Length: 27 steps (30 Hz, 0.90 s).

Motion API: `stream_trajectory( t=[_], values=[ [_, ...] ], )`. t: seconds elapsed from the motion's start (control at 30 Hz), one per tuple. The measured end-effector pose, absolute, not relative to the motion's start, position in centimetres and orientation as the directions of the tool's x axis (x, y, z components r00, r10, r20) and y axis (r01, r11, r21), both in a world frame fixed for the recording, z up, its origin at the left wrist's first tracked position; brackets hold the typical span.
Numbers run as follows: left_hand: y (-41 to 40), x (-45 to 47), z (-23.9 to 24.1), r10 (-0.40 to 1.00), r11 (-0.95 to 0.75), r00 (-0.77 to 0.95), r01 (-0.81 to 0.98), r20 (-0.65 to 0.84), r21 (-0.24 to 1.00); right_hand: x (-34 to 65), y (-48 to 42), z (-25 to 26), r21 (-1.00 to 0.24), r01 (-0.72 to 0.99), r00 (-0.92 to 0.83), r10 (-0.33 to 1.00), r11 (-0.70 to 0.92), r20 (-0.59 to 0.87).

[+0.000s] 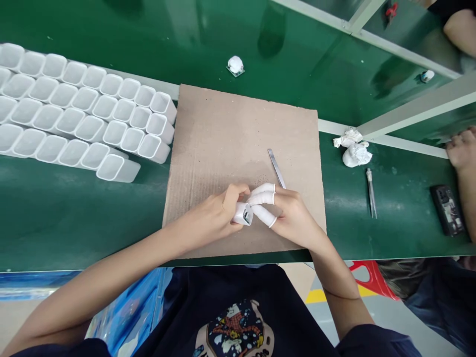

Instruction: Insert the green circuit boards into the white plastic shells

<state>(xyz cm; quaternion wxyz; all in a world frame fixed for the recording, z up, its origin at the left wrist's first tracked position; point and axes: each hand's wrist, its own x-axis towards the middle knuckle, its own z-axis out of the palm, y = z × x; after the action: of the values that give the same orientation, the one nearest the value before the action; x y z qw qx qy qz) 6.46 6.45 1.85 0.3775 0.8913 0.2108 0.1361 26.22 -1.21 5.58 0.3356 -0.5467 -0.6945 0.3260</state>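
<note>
My left hand is closed round a small white plastic case. The open end of the case points right, and something dark shows inside it. White finger cots cover the thumb and two fingers of my right hand. Their tips come together at the rim of the case; what they pinch there, if anything, is too small to make out. Both hands are over a cardboard sheet. Metal tweezers lie on it just beyond my right hand, their near end hidden behind the fingers.
Rows of white open-ended cases stand at the left. A white lump on a small board sits beyond the cardboard. To the right lie crumpled white wads, other tweezers and a black device, near another person's arm.
</note>
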Motion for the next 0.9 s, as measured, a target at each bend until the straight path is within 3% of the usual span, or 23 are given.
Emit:
stream_trajectory(
  t=[0.13,0.3,0.4,0.5,0.7,0.9],
  values=[
    [6.3,6.7,1.4,0.551,-0.627,0.823,0.298,0.139,0.72,25.2,-1.5,4.8,-0.803,0.569,-0.154,0.982,0.176,0.106],
    [6.7,7.1,1.6,0.638,-0.658,0.722,0.332,0.267,0.676,24.6,-0.6,3.3,-0.712,0.688,0.01,0.979,0.142,0.205],
    [8.0,6.4,3.5,0.655,-0.727,0.697,0.476,0.293,0.495,28.1,2.8,4.0,-0.519,0.85,0.186,0.974,-0.093,0.131],
    [9.6,3.8,5.9,0.665,-0.746,0.691,0.597,0.285,0.295,33.6,8.7,5.6,-0.317,0.901,0.349,0.928,-0.295,0.128],
    [11.8,-5.0,6.0,0.782,-0.546,0.474,0.834,0.406,0.078,41.9,17.8,7.2,-0.123,0.871,0.486,0.871,-0.476,0.074],
    [11.2,-8.3,3.3,0.781,-0.527,0.433,0.843,0.451,0.103,41.8,20.8,6.0,-0.039,0.899,0.439,0.896,-0.437,0.068]
  ],
)
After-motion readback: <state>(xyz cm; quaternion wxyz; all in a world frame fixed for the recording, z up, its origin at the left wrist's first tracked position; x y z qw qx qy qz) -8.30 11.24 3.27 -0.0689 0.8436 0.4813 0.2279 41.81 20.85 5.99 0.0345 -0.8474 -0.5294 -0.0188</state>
